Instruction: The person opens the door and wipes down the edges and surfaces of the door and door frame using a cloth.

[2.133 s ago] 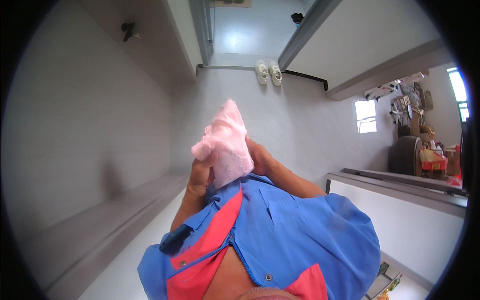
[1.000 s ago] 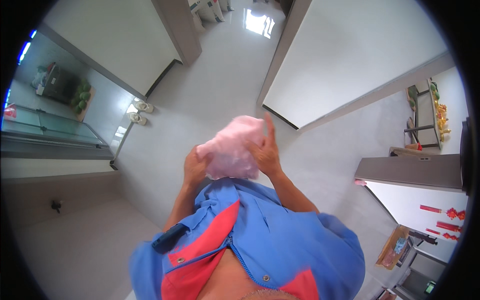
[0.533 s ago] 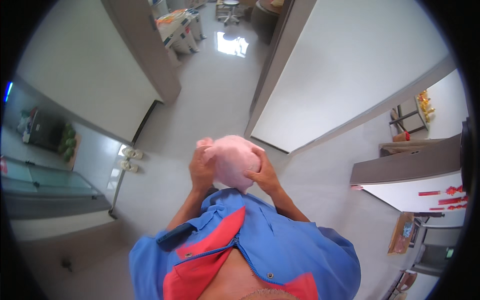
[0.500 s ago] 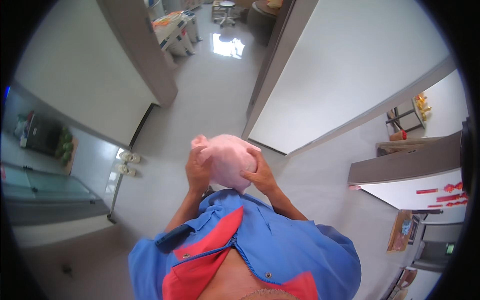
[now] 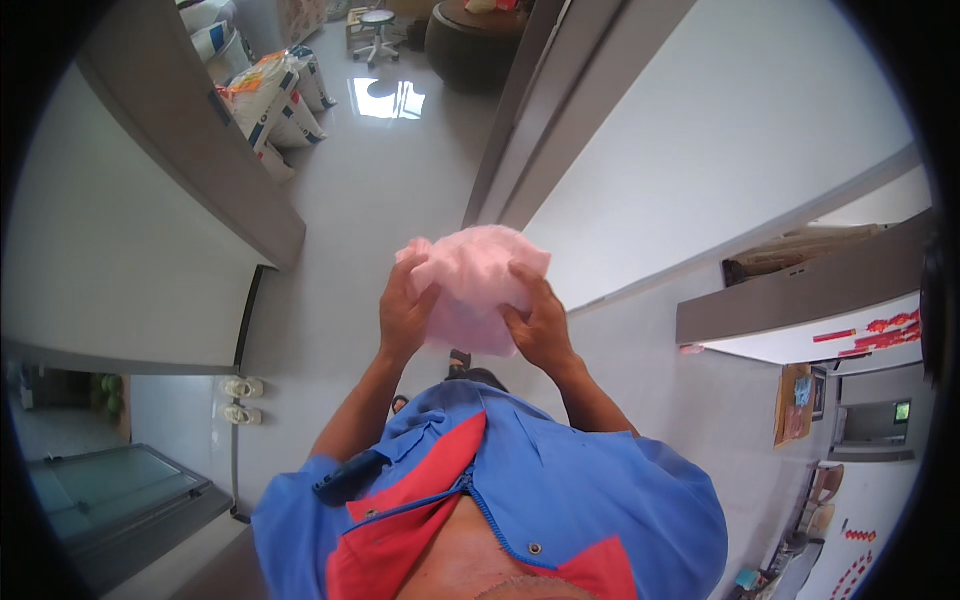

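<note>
A crumpled pink cloth [image 5: 478, 270] is held up in front of my chest, bunched and folded. My left hand [image 5: 404, 312] grips its left side, thumb across the near face. On the opposite side my right hand [image 5: 541, 318] pinches the cloth, with the thumb in front and the other fingers over the upper right part. The lower part of the cloth hangs between my wrists. Fingertips behind the cloth are hidden.
A doorway lies ahead, framed by a brown post [image 5: 200, 130] at left and a white panel [image 5: 720, 130] at right. Beyond it are stacked sacks [image 5: 280, 100], a wheeled stool [image 5: 377, 40] and a round dark table [image 5: 475, 50]. Pale shoes [image 5: 242, 400] stand on the left.
Both hands have lifted the pink cloth slightly farther out from my body, and it looks more spread. My view has turned right and moved nearer to the doorway.
</note>
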A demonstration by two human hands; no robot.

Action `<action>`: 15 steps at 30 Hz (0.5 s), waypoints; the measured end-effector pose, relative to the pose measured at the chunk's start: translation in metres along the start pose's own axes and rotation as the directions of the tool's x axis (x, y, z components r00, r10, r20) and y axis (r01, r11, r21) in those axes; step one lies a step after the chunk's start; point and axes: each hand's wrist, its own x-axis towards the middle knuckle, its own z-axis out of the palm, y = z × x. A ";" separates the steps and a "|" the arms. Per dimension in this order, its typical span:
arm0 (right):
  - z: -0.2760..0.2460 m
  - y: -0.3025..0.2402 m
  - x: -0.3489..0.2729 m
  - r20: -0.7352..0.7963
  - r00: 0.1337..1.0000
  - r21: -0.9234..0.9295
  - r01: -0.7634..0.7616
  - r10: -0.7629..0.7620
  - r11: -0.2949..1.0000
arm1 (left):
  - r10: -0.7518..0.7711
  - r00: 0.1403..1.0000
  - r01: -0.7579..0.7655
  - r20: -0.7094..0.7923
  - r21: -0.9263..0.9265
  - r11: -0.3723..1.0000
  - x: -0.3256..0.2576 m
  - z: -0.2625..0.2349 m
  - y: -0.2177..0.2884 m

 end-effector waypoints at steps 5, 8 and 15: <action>-0.063 0.009 0.091 -0.352 0.813 -0.389 0.323 -0.464 0.862 | 0.492 0.871 -0.483 -0.017 0.164 0.860 0.127 0.071 0.058; -0.085 0.000 0.138 -0.625 0.515 -0.501 0.311 -0.587 0.807 | 0.718 0.693 -0.685 -0.060 0.253 0.683 0.198 0.107 0.103; -0.095 0.013 0.208 -0.662 0.452 -0.669 0.006 -0.598 0.744 | 0.823 0.566 -0.790 -0.045 0.256 0.558 0.293 0.188 0.119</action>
